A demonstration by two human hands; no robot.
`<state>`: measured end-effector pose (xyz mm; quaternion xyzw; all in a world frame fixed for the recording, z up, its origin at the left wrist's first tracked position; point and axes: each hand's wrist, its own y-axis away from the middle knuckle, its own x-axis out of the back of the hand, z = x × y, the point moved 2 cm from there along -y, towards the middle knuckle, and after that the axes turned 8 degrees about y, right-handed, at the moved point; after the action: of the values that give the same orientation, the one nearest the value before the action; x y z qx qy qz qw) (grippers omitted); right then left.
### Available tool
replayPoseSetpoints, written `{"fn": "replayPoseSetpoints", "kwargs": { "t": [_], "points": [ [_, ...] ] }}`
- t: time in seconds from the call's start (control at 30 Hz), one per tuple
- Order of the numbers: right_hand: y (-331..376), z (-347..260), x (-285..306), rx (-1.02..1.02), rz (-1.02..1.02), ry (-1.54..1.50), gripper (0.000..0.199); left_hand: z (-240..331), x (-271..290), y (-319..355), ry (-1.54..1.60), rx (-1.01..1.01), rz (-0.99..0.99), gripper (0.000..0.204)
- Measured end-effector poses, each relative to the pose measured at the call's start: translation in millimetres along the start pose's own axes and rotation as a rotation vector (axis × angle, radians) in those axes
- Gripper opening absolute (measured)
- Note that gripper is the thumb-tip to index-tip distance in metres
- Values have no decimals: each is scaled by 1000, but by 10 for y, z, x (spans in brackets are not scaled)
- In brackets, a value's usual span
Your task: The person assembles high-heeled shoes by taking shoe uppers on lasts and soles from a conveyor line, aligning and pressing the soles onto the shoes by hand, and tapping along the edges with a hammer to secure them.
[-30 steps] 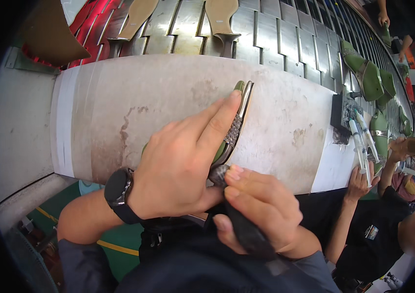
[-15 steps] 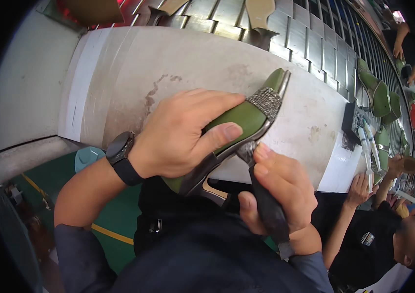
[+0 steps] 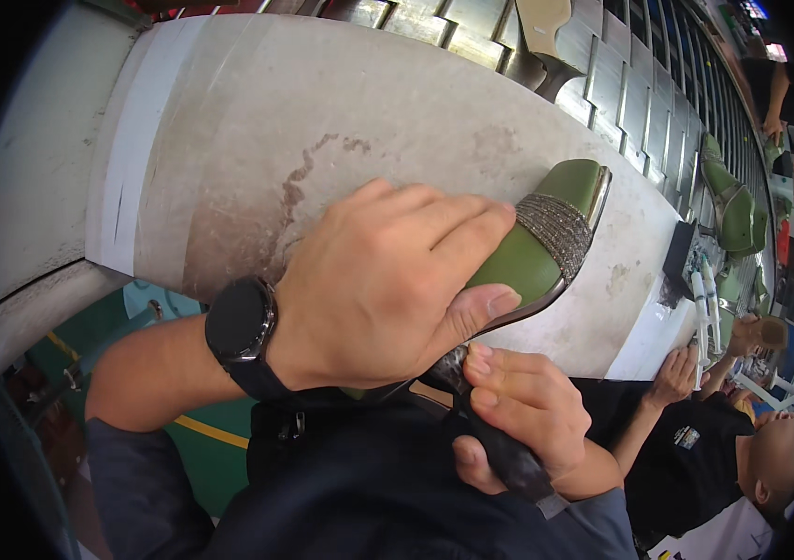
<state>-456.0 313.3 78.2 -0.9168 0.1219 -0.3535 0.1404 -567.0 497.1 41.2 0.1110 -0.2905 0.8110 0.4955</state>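
While left grip [image 3: 392, 285] holds green shoe [image 3: 520, 266], right grip [image 3: 532, 411] clasps dark tool [image 3: 507, 459].

The floor [image 3: 219, 464] is green with a yellow line [image 3: 213, 431], the desk [image 3: 247, 103] is pale with brown stains [image 3: 294, 186], and shiny metal slats [image 3: 606, 91] lie behind it

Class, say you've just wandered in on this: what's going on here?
A person's left hand holds a green shoe over a stained pale worktop, the toe pointing away from the body. The right hand grips a dark tool, its head close to the shoe's near edge; whether they touch is unclear. To the right, a co-worker's hand is beside some syringes.
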Motion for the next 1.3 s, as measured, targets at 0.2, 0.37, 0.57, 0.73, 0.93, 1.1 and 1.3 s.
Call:
{"fn": "replayPoseSetpoints", "kwargs": {
  "t": [0.2,0.37,0.57,0.73,0.93,1.1,1.3],
  "points": [
    [19,-16,-49,5,17,11,41,6,-28,38,11,-9,31,49],
    [51,-60,-147,25,89,23,40,25,8,45,2,2,13,46],
    [41,-62,-212,103,226,46,38,111,79,-6,21,19,-45,44],
    [49,95,77,-57,115,-157,35,222,42,-133,-37,202,-103,56],
    [-7,259,566,-347,487,-425,25,438,-201,-432,-25,405,-169,84],
    [-200,326,551,-440,279,-392,20,335,-230,-370,-158,344,-179,90],
    [-342,518,623,-457,254,-444,19,327,-206,-378,-145,351,-180,87]
  ]
}}
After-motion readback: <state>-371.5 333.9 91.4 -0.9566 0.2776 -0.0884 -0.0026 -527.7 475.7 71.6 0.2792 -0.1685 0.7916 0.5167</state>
